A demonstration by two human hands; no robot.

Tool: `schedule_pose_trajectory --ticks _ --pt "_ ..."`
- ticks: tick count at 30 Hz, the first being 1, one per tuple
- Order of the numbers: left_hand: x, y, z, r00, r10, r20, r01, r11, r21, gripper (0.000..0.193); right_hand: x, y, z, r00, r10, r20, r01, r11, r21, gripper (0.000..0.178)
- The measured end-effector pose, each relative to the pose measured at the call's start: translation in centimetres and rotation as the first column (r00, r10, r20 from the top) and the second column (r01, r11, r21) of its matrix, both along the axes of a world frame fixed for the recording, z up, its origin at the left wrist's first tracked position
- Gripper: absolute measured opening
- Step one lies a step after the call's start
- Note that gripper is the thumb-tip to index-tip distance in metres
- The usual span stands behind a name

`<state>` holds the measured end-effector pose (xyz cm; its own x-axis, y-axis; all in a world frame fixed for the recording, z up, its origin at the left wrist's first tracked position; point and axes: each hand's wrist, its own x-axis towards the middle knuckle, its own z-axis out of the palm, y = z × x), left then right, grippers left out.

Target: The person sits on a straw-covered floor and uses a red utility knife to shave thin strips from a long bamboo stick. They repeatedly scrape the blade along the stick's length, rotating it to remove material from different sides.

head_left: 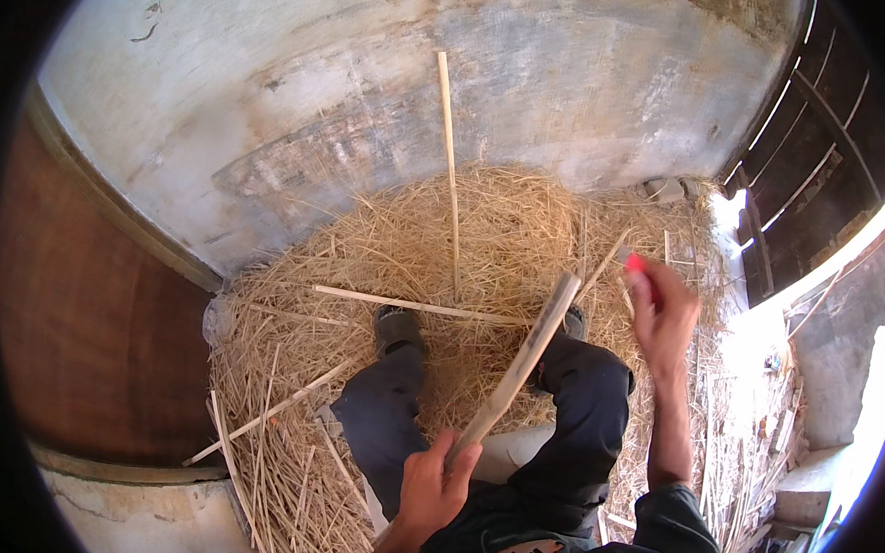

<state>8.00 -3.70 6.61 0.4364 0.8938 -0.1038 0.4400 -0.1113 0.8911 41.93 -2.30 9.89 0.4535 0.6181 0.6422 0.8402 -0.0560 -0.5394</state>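
My left hand [437, 486] is closed around the lower end of a bamboo stick [512, 376], which slants up and away to the right over my lap. Off to the right, my right hand [667, 309] is raised, its fingers closed on a small red-handled cutter [636, 262]. A short greyish piece like a blade shows at the cutter's tip; most of its handle is hidden in my fingers. The cutter and the bamboo stick are apart. Past the stick's far end, a thin strip [602, 265] lies slanted on the shavings.
Pale shavings [503, 215] cover the floor around my feet. One long strip [448, 150] leans on the stained wall [342, 88]; another strip [417, 305] lies across in front of my shoes. Several strips lie at the left, beside a brown panel [100, 304]. Slatted boards [808, 143] stand far right.
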Motion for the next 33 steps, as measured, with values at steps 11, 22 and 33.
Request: schedule_pose_trajectory --ticks 11,22,33 --pt "1.3 2.1 0.5 0.990 0.047 0.132 -0.048 0.999 0.000 0.028 -6.2 -2.5 -2.1 0.856 0.514 0.057 -0.509 0.857 -0.082 0.023" --pt "2.4 2.2 1.4 0.999 0.038 0.003 -0.038 0.988 0.152 0.031 -8.1 -2.6 -2.3 0.847 0.508 0.155 -0.478 0.857 -0.195 0.032" --pt "2.4 2.2 1.4 0.999 0.038 0.020 -0.042 0.983 0.180 0.029 -7.8 -2.1 -2.2 0.846 0.479 0.234 -0.452 0.877 -0.163 0.033"
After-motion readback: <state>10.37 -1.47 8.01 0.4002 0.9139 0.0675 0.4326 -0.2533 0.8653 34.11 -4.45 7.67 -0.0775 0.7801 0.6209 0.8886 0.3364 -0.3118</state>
